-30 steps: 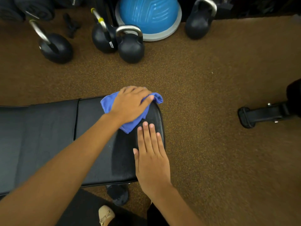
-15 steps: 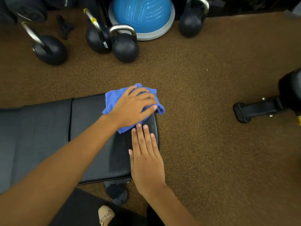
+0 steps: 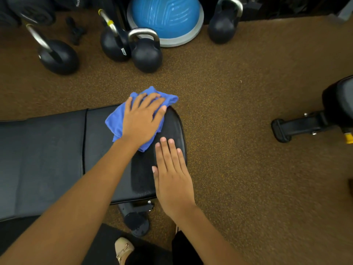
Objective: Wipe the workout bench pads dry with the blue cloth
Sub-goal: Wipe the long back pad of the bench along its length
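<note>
A black workout bench runs in from the left, its long back pad [image 3: 38, 161] meeting the shorter seat pad [image 3: 99, 146] at a seam. The crumpled blue cloth [image 3: 114, 121] lies at the seat pad's far right corner, partly over the far edge. My left hand [image 3: 142, 119] presses flat on the cloth with straight, spread fingers. My right hand [image 3: 172, 175] rests flat on the seat pad's right end, just nearer to me than the cloth, fingers straight and together.
Several black kettlebells [image 3: 146, 52] and a blue balance dome [image 3: 166, 18] stand on the brown carpet beyond the bench. A black bench foot [image 3: 292, 129] of another machine sits at the right. The bench's own foot [image 3: 136, 220] and my shoe [image 3: 122, 249] are below.
My left hand has slid the cloth toward the pad's far edge, so more cloth hangs past it. My right hand has stayed flat on the pad's right end.
</note>
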`<state>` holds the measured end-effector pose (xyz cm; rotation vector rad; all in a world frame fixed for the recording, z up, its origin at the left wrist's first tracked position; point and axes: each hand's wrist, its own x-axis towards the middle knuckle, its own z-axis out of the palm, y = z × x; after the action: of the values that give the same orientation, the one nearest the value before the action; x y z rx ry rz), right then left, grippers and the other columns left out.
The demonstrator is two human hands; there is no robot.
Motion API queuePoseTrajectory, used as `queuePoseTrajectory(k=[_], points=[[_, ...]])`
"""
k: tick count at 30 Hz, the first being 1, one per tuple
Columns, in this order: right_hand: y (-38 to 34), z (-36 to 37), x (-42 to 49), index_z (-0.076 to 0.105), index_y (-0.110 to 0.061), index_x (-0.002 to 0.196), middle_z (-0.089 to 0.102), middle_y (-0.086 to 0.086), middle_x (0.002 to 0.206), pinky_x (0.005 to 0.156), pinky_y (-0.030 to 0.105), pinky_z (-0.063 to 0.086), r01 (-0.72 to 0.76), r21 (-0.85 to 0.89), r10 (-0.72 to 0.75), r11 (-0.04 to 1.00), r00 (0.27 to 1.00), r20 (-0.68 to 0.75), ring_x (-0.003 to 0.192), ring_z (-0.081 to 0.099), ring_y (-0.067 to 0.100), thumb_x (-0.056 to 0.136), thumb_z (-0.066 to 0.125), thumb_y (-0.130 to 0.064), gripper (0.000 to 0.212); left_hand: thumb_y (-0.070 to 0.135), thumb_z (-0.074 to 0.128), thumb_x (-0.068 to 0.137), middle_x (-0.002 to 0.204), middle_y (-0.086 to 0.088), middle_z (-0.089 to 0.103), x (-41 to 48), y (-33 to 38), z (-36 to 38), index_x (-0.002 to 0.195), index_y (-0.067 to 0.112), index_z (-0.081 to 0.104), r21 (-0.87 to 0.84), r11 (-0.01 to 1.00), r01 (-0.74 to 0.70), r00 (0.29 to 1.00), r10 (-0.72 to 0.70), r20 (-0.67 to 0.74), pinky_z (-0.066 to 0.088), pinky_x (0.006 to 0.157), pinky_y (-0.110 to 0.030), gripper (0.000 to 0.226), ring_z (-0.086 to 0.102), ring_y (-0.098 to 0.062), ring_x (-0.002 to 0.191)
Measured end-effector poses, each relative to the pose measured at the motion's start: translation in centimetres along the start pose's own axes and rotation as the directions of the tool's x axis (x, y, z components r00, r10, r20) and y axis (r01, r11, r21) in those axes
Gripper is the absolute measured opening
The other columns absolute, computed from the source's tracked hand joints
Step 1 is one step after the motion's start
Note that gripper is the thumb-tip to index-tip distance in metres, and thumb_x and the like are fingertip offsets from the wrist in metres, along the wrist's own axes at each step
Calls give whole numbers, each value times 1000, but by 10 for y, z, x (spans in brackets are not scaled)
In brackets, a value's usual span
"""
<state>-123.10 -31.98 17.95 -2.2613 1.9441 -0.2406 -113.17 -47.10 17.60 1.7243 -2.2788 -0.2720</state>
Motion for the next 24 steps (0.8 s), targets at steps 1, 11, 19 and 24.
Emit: queuePoseTrajectory(k=[1,11,19,24], points=[[0,0,0,30,-4,148,27,11,156,115,41,17,-1,7,1,1000,1000,4,145,21,26,99,27,-28,54,48,22,94,139,3,50,-6,-5,-2,130,21,55,4,999,46,999,-46,1,15,111,-47,56,36,-24,134],[-2,-15,8,29,-9,149,26,2,157,119,29,9,-95,552,119,828,993,-7,146,10,9,101,22,-23,51,34,28,97,146,-5,42,-100,13,-3,138,18,45,26,983,184,982,-182,-50,27,106,-53,48,32,-34,137],[-63,-30,65,12,-15,153,8,1,161,119,29,-7,-246,634,164,733,969,186,148,-5,12,93,5,-46,67,20,39,97,136,3,49,-104,14,-44,135,23,45,-700,654,288,887,-457,-61,38,103,-25,38,48,-2,122],[-50,4,62,21,-10,151,18,17,158,117,44,6,-63,190,49,980,996,73,146,11,35,98,16,-50,67,0,38,97,142,-3,45,-110,-18,-37,133,12,51,-547,746,380,860,-503,-89,23,111,-21,39,35,-15,136]])
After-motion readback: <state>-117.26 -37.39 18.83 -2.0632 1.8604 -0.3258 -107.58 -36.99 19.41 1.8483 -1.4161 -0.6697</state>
